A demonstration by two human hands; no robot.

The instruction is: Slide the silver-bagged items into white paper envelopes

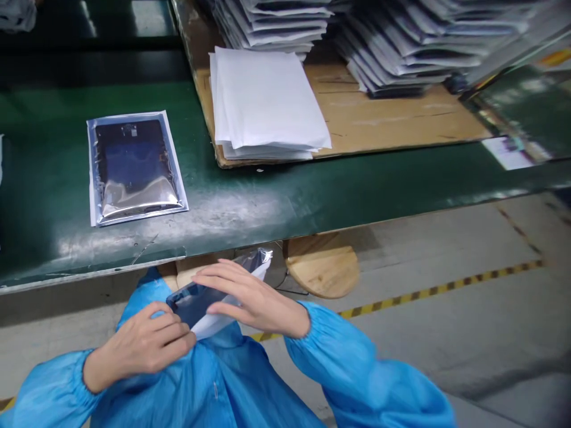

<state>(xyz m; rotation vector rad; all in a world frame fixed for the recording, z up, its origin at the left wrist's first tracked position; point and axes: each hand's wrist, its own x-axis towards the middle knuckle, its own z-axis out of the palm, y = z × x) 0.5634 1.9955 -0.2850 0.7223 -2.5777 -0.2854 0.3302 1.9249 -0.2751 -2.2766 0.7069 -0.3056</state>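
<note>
Over my lap, below the table edge, my left hand (145, 343) grips the near end of a dark flat panel (193, 300). A white sheet lies under the panel and a silvery bag (256, 261) sticks out beyond it. My right hand (250, 297) rests on top of the panel and bag, fingers bent and pressed down on them. Both arms wear blue sleeves. On the green table (276, 196), a sealed silvery bag (134, 166) with a dark panel inside lies flat to the left.
A stack of white sheets (267, 101) sits on a cardboard sheet (392, 119). Piles of bagged items (401, 41) stand at the back. A round wooden stool (323, 264) is under the table. Yellow-black tape (446, 288) crosses the grey floor.
</note>
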